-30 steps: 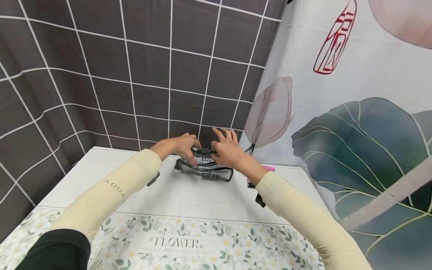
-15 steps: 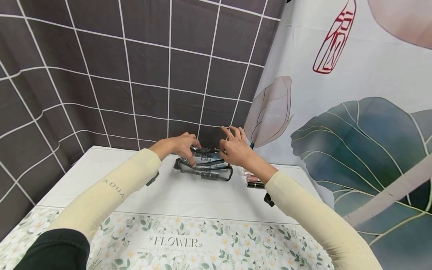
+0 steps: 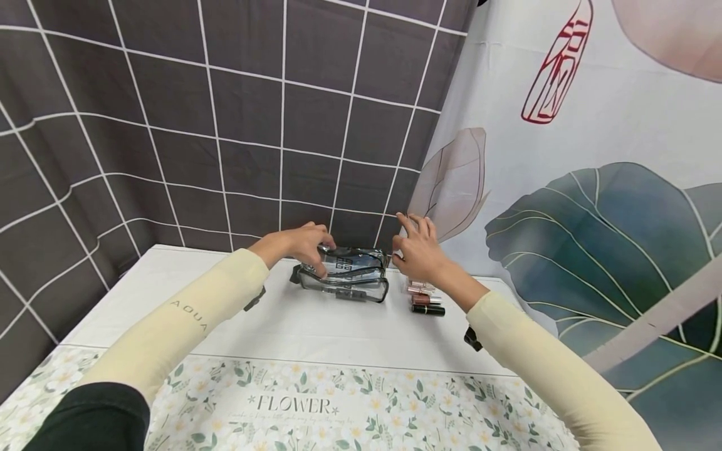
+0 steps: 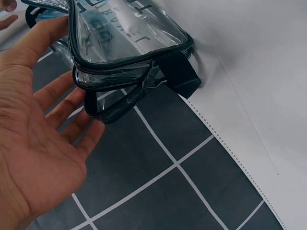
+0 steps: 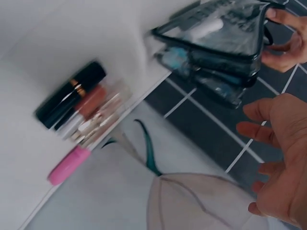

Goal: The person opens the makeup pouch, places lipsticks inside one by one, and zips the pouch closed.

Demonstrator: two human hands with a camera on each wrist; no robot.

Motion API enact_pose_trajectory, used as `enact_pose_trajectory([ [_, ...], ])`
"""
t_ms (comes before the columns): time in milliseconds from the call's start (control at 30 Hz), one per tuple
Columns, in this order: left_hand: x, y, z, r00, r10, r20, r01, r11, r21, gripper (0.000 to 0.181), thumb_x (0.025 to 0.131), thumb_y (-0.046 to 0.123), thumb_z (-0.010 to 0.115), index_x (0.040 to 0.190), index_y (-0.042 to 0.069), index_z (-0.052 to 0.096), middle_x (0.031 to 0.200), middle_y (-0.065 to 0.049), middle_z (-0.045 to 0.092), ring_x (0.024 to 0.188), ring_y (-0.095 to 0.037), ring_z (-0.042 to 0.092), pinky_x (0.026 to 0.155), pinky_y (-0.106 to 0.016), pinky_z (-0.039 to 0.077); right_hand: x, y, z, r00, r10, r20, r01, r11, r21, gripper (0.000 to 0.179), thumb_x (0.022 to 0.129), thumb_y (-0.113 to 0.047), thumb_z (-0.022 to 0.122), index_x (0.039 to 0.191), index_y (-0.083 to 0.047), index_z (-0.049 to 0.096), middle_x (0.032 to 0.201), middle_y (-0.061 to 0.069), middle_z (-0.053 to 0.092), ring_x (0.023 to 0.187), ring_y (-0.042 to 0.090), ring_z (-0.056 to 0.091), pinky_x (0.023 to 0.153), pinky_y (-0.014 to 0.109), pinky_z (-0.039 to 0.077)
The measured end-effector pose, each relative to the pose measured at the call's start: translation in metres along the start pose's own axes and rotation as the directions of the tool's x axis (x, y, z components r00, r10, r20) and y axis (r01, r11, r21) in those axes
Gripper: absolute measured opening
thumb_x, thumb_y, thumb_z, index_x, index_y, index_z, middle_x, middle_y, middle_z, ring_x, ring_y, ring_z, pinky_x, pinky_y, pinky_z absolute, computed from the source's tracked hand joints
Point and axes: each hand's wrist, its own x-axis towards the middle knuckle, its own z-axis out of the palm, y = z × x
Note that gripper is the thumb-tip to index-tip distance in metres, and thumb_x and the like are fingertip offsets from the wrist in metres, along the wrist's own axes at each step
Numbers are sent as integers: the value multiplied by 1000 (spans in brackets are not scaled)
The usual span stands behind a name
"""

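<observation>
A clear zip pouch (image 3: 352,275) with black trim and printed lettering lies at the back of the white table, its opening spread. My left hand (image 3: 301,244) holds its left edge, thumb on the rim; in the left wrist view the fingers reach round the pouch (image 4: 129,40) from below. A white tube-like item (image 5: 207,28) shows through the plastic in the right wrist view. My right hand (image 3: 420,255) hovers right of the pouch, apart from it, fingers loosely bent around nothing. Below it, several lip cosmetic tubes lie in a row, the nearest a black tube (image 3: 427,310).
A pink tube (image 5: 68,165) lies at the table's back edge beside the other cosmetics. Behind the white table (image 3: 282,329) hangs a dark gridded cloth (image 3: 242,106), with a floral curtain (image 3: 507,150) to the right. A flower-print cloth (image 3: 316,432) covers the front.
My right hand has left the pouch's rim and moved right, uncovering the row of cosmetics. My left hand keeps its hold, and the pouch stays nearly where it was.
</observation>
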Motion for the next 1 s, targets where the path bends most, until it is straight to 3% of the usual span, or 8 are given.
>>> enact_pose_trajectory([
  [233,2,0,0,1000,1,1,-1,1000,6,79,88,39,94,156,8,66,156,-16,57,138,-32,45,125,-54,48,-11,21,5,999,49,-2,-49,999,8,22,104,-20,67,117,-6,80,184,31,24,167,59,25,134,81,17],
  [533,1,0,0,1000,-5,6,5,1000,7,82,87,39,94,157,7,65,159,-16,56,139,-32,45,126,-54,46,-23,42,12,995,96,-1,-96,995,-14,30,102,-18,70,127,-3,78,182,32,28,166,58,27,134,79,19],
  [1000,-3,1,-2,1000,-6,16,7,1000,-20,82,87,39,95,157,7,65,161,-16,54,137,-32,42,128,-55,45,-44,79,29,979,202,34,-202,979,-5,29,97,-14,68,119,1,79,177,37,32,161,61,30,130,81,19],
])
